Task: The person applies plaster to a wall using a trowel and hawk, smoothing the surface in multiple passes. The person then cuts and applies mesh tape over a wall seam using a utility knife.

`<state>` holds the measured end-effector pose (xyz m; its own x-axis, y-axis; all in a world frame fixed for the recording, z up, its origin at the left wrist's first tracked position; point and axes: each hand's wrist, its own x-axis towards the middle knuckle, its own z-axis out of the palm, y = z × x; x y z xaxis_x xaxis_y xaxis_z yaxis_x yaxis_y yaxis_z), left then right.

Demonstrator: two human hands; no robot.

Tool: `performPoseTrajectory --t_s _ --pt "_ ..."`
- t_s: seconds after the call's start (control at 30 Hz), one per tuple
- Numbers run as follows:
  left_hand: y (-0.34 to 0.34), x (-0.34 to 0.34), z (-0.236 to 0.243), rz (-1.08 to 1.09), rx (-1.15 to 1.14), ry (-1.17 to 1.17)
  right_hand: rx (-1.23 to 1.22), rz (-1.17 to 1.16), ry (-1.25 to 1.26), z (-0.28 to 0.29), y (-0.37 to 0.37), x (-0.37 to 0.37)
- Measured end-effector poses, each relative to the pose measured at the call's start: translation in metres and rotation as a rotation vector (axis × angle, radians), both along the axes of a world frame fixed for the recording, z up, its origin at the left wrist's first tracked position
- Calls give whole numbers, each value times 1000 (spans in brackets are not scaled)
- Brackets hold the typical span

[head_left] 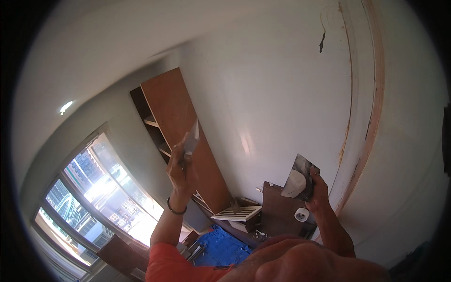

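My left hand (177, 171) is raised in front of the tall brown cabinet, a dark band round its wrist. Its fingers are closed round a putty knife (191, 142), whose grey blade points up and is a little blurred. To the right, my right hand (320, 191) grips the edge of a dark flat plate (302, 164), thumb on top. A lump of white putty (295, 183) sits on that plate. Both tools are apart from each other; whether either touches the pale wall (272, 103) behind cannot be made out.
A tall brown cabinet (181, 122) stands against the wall, left of a slatted wooden piece (237, 213). A white roll (301, 215) shows beside my right forearm. Blue sheeting (223, 249) covers part of the floor. Wires (322, 42) hang from the wall. Windows (108, 188) are at the left.
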<state>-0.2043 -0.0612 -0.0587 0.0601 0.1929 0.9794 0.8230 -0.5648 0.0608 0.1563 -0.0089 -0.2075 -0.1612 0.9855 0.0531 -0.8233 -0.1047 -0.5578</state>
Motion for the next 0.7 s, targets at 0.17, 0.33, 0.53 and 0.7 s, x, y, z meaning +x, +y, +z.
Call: performPoseTrajectory --t_s 0.17,0.33,0.53,0.7 --pt "-31 91 -123 -695 -146 -69 -195 167 106 -40 -34 -57" --pt "-34 113 -169 -909 -404 156 -194 133 124 -78 -58 -49" --pt "3 75 -184 -849 -612 551 -263 -123 103 -68 -108 -24" --pt "13 56 -209 -856 -808 -69 -261 -394 89 -25 -127 -34"
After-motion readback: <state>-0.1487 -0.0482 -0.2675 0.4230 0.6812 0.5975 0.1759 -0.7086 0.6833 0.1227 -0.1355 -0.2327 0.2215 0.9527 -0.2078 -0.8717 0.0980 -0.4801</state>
